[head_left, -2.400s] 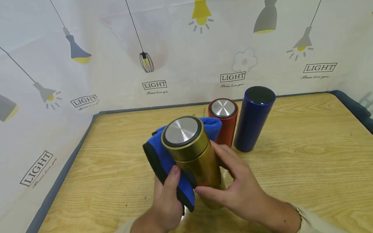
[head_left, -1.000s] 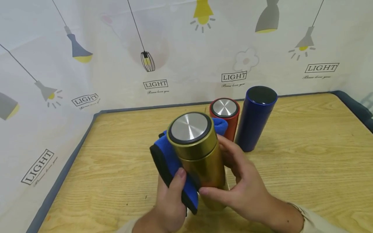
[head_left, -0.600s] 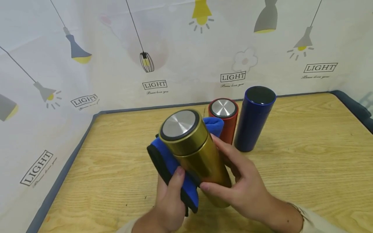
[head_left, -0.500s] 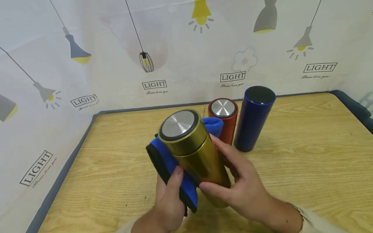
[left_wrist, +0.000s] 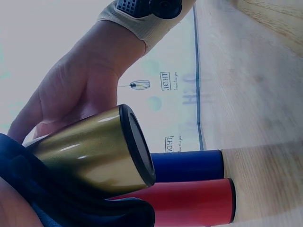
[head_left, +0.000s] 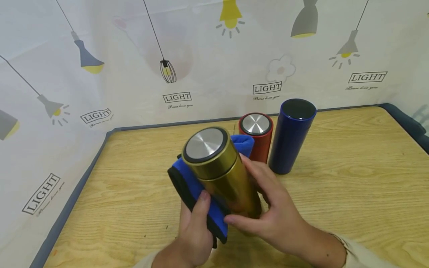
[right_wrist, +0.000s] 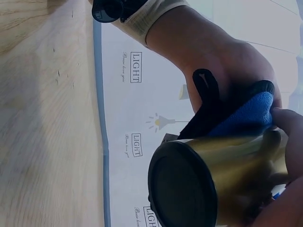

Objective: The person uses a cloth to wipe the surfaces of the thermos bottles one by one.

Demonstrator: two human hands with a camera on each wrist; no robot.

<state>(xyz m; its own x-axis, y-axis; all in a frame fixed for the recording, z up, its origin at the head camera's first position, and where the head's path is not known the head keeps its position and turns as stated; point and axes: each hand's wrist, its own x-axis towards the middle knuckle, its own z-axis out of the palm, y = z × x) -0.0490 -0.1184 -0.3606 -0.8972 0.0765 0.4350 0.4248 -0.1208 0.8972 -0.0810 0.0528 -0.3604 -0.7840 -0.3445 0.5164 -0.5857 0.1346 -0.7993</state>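
Note:
A gold thermos bottle (head_left: 231, 190) with a brushed steel disc on its lid leans to the left between both hands, its black base (right_wrist: 182, 184) raised off the table. My left hand (head_left: 196, 234) holds a folded blue cloth (head_left: 218, 221) with black edging against the bottle's left and far side; the thumb lies over the cloth, and the other fingers are mostly hidden behind it. My right hand (head_left: 278, 216) grips the bottle's right side, thumb in front. Just behind stand a red thermos bottle (head_left: 263, 145) and a taller dark blue one (head_left: 291, 145), both upright.
The wood-grain table (head_left: 127, 193) ends at a dark blue edge strip (head_left: 177, 123). Behind and to the left rises a pale curtain (head_left: 214, 52) printed with lamps and the word LIGHT.
Over the last second the gold thermos bottle has tilted further left, its lid moving left. In the last half second the right thumb has slid slightly left; the red and blue bottles stay put.

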